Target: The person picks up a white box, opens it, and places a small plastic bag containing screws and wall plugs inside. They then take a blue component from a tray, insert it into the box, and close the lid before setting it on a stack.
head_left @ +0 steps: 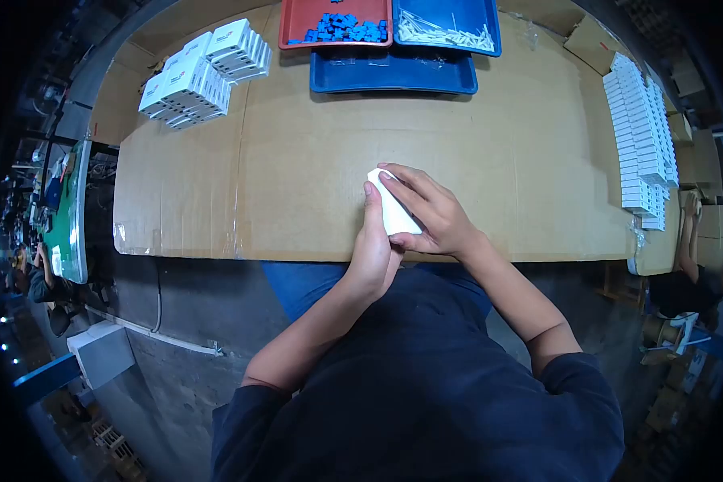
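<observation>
Between my two hands, just above the near edge of the cardboard-covered table [313, 177], is a smooth white plastic piece [395, 210], held tilted. My left hand [372, 247] supports it from the left and below, with the thumb along its side. Wrapped over its right and upper side is my right hand [430, 210], fingers bent across the top and thumb at the lower end. The fingers cover much of the piece, so its full shape and underside are hidden.
A red tray [293, 44] of blue plastic parts and a blue tray [496, 32] of thin white parts stand at the back. Before them lies another blue tray [394, 87]. White boxy units are stacked at left [193, 84] and right [639, 136]. Other people sit at both sides.
</observation>
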Action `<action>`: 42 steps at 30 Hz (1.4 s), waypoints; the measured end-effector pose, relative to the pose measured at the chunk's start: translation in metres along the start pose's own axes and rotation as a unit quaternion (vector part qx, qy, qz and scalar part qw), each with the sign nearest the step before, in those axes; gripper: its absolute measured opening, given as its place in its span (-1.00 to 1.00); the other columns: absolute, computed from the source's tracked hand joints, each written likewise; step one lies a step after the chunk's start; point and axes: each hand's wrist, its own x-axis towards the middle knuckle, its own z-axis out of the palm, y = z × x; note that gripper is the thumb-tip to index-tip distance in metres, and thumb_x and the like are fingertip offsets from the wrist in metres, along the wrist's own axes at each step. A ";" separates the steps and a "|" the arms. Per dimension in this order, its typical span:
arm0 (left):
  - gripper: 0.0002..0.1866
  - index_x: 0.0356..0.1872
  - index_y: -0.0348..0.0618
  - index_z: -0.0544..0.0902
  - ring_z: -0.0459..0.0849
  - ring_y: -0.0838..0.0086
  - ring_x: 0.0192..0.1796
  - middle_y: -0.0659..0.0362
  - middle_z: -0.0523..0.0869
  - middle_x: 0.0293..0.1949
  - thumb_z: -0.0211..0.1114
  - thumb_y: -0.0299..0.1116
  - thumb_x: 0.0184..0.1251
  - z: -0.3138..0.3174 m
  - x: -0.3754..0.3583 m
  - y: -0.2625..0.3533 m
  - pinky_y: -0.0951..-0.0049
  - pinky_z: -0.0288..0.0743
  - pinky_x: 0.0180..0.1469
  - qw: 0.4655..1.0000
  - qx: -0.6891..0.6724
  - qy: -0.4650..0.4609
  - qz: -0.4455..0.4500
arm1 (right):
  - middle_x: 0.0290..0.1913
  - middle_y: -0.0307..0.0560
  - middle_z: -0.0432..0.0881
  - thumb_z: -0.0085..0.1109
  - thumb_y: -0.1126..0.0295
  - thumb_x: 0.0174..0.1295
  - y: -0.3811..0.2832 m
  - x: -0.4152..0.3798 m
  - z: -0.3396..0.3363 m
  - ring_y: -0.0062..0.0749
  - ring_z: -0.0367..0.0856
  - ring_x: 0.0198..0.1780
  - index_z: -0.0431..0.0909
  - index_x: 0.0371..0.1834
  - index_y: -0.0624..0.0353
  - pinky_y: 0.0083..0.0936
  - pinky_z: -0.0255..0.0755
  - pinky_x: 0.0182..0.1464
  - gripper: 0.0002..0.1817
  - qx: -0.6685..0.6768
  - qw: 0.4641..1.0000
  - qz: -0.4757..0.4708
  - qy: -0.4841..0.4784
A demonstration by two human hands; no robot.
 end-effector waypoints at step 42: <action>-0.12 0.73 -0.22 -0.08 0.39 0.25 0.52 -0.05 0.39 0.46 0.22 -0.21 0.59 -0.051 -0.015 0.026 0.24 0.22 0.55 0.949 0.154 -0.072 0.267 | 0.75 0.21 0.00 -0.02 -0.09 0.62 -0.049 0.010 0.021 0.02 -0.05 0.77 0.12 0.72 0.15 -0.05 -0.07 0.70 -0.21 0.183 0.967 0.174 0.000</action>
